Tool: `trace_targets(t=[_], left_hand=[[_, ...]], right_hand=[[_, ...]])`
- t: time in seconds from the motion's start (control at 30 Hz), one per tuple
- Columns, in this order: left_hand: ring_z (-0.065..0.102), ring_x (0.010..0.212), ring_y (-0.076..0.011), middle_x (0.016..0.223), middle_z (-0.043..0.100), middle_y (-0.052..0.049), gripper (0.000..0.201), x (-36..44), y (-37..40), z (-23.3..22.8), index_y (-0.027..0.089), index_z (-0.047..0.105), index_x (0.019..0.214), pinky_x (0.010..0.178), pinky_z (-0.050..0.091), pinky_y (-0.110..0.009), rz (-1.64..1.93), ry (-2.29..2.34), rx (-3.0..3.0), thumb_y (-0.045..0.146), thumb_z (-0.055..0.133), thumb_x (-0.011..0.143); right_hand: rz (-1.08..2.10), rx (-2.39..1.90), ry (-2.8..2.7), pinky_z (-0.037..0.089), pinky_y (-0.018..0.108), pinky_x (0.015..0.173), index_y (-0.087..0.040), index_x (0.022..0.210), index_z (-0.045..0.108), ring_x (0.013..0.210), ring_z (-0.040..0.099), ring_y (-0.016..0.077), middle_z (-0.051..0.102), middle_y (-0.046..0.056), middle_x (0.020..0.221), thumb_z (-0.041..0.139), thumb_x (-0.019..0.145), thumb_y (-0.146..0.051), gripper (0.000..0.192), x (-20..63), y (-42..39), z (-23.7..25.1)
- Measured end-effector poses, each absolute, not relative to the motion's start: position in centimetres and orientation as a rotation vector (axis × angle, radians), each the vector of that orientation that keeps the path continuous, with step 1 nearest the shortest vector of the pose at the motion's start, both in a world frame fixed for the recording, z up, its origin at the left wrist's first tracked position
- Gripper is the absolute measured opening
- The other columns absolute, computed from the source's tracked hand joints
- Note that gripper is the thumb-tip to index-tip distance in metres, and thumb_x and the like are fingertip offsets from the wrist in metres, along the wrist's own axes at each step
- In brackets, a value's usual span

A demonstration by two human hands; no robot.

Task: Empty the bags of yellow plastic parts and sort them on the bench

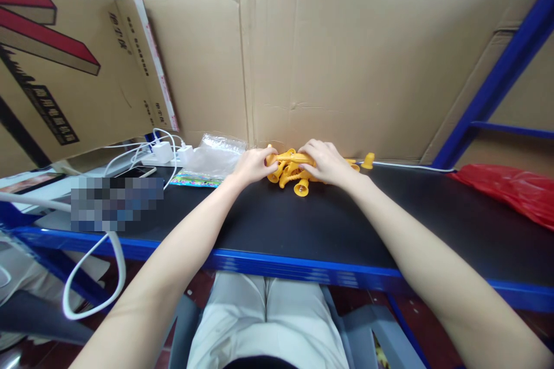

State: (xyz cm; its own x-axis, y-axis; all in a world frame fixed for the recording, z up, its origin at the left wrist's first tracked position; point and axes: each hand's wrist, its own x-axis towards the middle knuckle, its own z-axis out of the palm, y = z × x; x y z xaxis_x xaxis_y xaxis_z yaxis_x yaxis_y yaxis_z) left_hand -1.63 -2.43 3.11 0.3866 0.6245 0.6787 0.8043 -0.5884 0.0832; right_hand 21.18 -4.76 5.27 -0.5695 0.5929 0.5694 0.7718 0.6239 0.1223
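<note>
As I face the bench (pixel 277 225), a printed cardboard box (pixel 99 57) stands at its left rear corner. Near the front left corner, a white cable (pixel 120 259) loops down over the front edge. White chargers (pixel 162 152) sit toward the rear edge, left of centre. To their right, a clear plastic bag (pixel 219 155) lies by the rear edge, just behind a colourful packet (pixel 197 179).

My left hand (pixel 251 166) grips the left end of a long yellow part (pixel 295 157) between thumb and fingers. This part is near the middle of the rear edge, at a pile of yellow parts (pixel 287 174); contact with the pile cannot be determined. One yellow cup (pixel 301 187) lies at the pile's front. My right hand (pixel 326 161) grasps the long part's right end, fingers over the top, thumb nearest me.

Farther right, a small yellow piece (pixel 368 161) stands at the rear edge. A red bag (pixel 506 190) lies at the right rear corner.
</note>
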Motion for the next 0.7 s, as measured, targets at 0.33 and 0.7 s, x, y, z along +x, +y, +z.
trace_targets(t=[0.33,0.7], left_hand=[[0.062,0.066,-0.0154,0.076,0.069,-0.003,0.029,-1.6,-2.5,3.1,0.021,0.066,0.100,0.061,0.043,-0.025,-0.958,-1.230,-2.423,0.029,0.058,0.074],[0.062,0.067,-0.0167,0.076,0.069,-0.003,0.029,-1.5,-2.8,3.2,0.021,0.067,0.100,0.061,0.043,-0.025,-0.929,-1.255,-2.419,0.029,0.058,0.074]], right_hand=[[-0.459,-1.074,-2.371,0.026,0.050,0.099,-0.019,0.105,0.058,0.096,0.059,0.0251,0.066,0.011,0.102,0.046,0.088,-0.032,0.025,21.1,-4.2,4.4],[-0.396,-1.130,-2.409,0.035,0.043,0.089,-0.018,0.108,0.055,0.100,0.058,0.0276,0.064,0.013,0.108,0.044,0.088,-0.028,0.025,20.8,-4.3,4.1]])
